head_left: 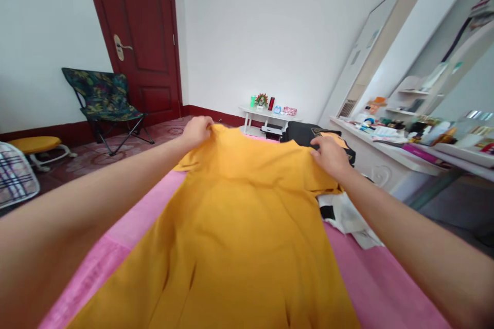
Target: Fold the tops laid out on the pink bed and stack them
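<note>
A yellow short-sleeved garment [247, 216] is stretched out over a pink bed cover [382, 277], its neckline at the far end. The lower edge runs out of view, so I cannot tell a shirt from a dress. My left hand [198, 131] pinches it at the left shoulder. At the opposite shoulder, my right hand [332, 154] has its fingers closed on the cloth. Shallow creases run down the body. Beside the right sleeve lies a white cloth item [351, 216] with a black patch, partly covered.
Beyond the bed are a black bag [299, 132] and a low white stand [252, 112] with small ornaments. A cluttered white dressing table [401, 157] stands to the right. At left are a folding chair [102, 92], a yellow stool [34, 144] and a red door [141, 25].
</note>
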`<state>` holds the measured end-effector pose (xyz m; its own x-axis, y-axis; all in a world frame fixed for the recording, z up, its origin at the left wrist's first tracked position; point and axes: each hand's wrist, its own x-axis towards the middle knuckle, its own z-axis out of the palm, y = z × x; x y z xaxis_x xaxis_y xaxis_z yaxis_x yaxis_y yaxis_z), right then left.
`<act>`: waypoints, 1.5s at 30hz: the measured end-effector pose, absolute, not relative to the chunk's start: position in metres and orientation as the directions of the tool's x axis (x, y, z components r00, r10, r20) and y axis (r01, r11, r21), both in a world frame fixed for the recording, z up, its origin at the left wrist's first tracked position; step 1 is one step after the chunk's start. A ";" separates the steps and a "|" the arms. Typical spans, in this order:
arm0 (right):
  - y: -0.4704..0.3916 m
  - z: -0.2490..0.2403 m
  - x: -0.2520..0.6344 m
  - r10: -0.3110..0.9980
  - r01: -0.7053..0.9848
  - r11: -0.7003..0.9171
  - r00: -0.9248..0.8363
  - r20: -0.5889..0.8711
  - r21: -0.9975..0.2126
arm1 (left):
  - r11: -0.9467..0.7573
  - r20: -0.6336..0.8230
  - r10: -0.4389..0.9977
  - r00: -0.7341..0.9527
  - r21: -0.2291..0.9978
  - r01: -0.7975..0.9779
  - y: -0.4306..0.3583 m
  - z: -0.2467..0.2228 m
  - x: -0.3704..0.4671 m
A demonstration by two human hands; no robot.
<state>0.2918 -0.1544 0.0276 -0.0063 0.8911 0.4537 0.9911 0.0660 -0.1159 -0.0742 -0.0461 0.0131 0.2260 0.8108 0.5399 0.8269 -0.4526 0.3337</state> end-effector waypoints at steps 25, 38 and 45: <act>-0.102 -0.100 0.220 0.985 0.983 0.159 -0.152 0.083 -0.090 | -0.418 0.188 0.901 0.391 0.130 0.899 -0.071 -0.139 -0.017; -0.107 -0.133 0.219 0.977 0.980 -0.196 0.198 0.077 -0.031 | -0.497 0.172 0.867 0.467 0.329 0.803 -0.081 -0.126 -0.035; -0.113 -0.133 0.224 0.976 0.986 -0.158 0.166 0.143 -0.061 | -0.335 0.306 0.923 0.232 0.346 0.877 -0.079 -0.079 -0.137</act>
<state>0.2242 -0.1135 -0.1331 0.1656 0.9758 0.1429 0.9855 -0.1583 -0.0606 -0.1372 -0.0788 -0.0792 0.2322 0.9234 0.3058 0.8766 -0.3349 0.3457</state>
